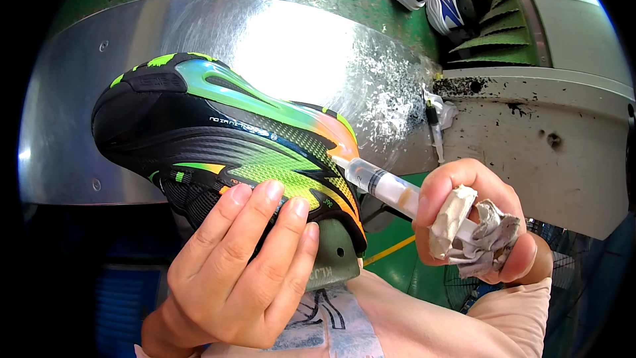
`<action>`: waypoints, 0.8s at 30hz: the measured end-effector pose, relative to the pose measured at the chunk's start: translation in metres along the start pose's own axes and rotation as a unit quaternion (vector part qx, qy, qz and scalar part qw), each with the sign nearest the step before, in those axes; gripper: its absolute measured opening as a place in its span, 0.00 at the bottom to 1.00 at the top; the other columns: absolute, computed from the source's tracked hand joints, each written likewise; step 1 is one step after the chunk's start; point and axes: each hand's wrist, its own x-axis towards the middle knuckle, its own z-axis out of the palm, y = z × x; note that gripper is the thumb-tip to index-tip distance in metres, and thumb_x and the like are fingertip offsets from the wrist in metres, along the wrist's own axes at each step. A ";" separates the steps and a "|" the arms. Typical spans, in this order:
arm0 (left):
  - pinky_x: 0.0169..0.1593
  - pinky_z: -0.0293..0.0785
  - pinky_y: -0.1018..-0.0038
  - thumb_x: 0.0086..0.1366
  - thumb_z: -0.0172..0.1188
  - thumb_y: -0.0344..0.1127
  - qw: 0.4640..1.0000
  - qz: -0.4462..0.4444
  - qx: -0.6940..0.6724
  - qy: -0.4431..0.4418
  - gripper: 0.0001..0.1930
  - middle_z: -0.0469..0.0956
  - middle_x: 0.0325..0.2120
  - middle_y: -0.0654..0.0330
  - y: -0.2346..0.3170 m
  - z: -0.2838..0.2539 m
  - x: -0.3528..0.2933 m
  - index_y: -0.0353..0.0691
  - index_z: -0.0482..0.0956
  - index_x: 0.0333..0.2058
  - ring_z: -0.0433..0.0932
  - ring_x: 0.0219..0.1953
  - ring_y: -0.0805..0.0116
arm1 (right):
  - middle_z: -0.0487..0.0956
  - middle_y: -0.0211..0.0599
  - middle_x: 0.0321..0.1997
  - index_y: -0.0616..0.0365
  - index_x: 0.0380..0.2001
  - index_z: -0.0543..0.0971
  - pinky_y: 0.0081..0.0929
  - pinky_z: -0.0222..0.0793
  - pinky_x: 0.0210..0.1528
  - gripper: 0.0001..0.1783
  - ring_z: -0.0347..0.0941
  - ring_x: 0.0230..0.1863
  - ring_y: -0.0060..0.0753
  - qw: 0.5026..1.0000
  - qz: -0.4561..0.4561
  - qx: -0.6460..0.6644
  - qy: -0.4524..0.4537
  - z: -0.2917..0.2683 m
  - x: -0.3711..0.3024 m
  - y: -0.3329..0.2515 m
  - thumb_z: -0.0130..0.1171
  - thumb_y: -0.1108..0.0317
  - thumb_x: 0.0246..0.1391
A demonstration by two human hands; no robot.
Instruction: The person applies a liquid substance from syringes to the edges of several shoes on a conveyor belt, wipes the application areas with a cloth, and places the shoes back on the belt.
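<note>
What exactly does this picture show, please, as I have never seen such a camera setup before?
There is no robot here: these are bare human hands, seen from above by a head-worn fisheye camera, which bends straight edges. The left hand rests against a black, green and orange sports shoe on a dark green last, over a shiny metal plate. The right hand grips a slim, clear plastic syringe with crumpled whitish wrapping, its tip at the shoe's edge near the heel.

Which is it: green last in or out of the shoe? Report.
In: the green last protrudes from the shoe, the rest hidden inside.
</note>
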 end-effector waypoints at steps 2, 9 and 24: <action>0.49 0.78 0.53 0.52 0.63 0.25 1.000 -0.001 0.001 -0.003 0.09 0.79 0.40 0.49 -0.001 -0.001 -0.001 0.35 0.82 0.34 0.78 0.46 0.47 | 0.76 0.42 0.45 0.73 0.52 0.66 0.25 0.68 0.47 0.60 0.73 0.45 0.28 1.000 -0.003 0.004 -0.006 0.000 -0.001 0.001 0.58 0.23 0.34; 0.48 0.78 0.52 0.52 0.62 0.25 0.999 0.000 0.037 -0.038 0.10 0.79 0.40 0.50 0.004 -0.007 0.012 0.36 0.80 0.35 0.79 0.45 0.46 | 0.75 0.45 0.47 0.75 0.52 0.66 0.27 0.69 0.49 0.59 0.73 0.47 0.30 0.998 -0.023 0.046 -0.028 -0.015 -0.006 0.016 0.58 0.24 0.37; 0.50 0.76 0.51 0.54 0.62 0.31 0.986 -0.076 0.083 -0.123 0.10 0.79 0.40 0.52 0.018 -0.018 0.039 0.39 0.77 0.36 0.79 0.45 0.44 | 0.72 0.44 0.49 0.77 0.55 0.62 0.24 0.67 0.48 0.62 0.71 0.46 0.26 0.943 -0.073 0.305 -0.112 -0.059 -0.002 0.086 0.64 0.29 0.33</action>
